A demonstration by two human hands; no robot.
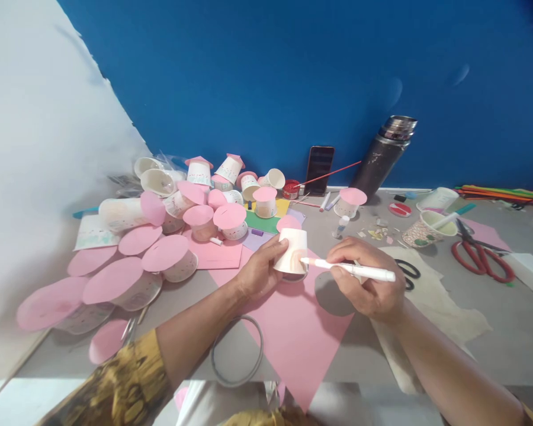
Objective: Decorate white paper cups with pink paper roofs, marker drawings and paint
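Observation:
My left hand (pixel 260 271) grips a white paper cup (pixel 293 248), turned upside down and tilted, above a pink paper sheet (pixel 293 331). My right hand (pixel 368 278) pinches a white marker pen (pixel 359 271) whose pink tip touches the cup's side. A round hole is cut out of the pink sheet just below the pen.
Several paper cups with pink round lids (pixel 164 254) are piled at the left. A dark flask (pixel 382 154), a phone (pixel 318 168), a red paint pot (pixel 290 189), red-handled scissors (pixel 482 257), black scissors (pixel 407 273), a cup with a stick (pixel 426 228) and a ring (pixel 237 352) lie around.

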